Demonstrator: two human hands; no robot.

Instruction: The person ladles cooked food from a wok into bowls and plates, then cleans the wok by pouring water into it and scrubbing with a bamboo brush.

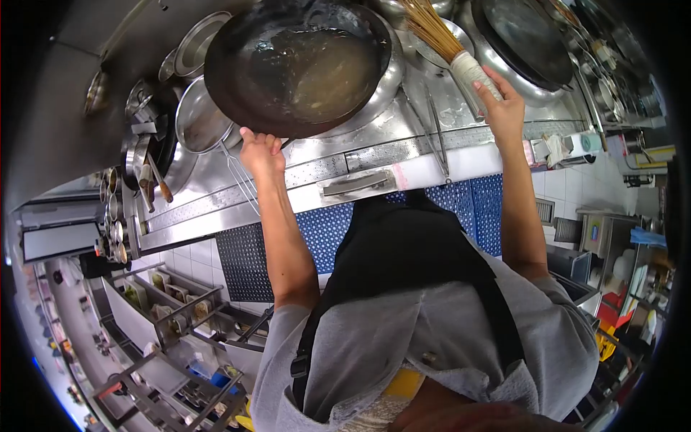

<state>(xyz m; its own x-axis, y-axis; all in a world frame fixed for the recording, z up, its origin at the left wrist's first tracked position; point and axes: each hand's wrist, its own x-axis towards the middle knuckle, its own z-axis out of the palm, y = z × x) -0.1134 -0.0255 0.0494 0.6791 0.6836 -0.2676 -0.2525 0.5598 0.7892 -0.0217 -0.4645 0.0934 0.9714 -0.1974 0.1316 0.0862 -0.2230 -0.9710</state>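
A large dark wok (237, 86) with cloudy water in its bowl sits at the top centre of the head view. At the wok's near edge my left hand (263, 153) is closed, its fingers curled round the grip, which is mostly hidden. My right hand (502, 108) is wrapped round the white-bound handle of a bamboo wok brush (433, 32). The brush's bristles point up and left, to the right of the wok and apart from it. A round strainer (201, 119) with a wire handle lies just left of the wok.
A second dark wok (524, 43) stands to the right. Long metal tongs (435, 133) lie on the steel range top (317, 171). Several ladles and pans hang or rest at the left, with a metal bowl (204, 45) behind. Blue patterned matting (317, 230) covers the floor before the range.
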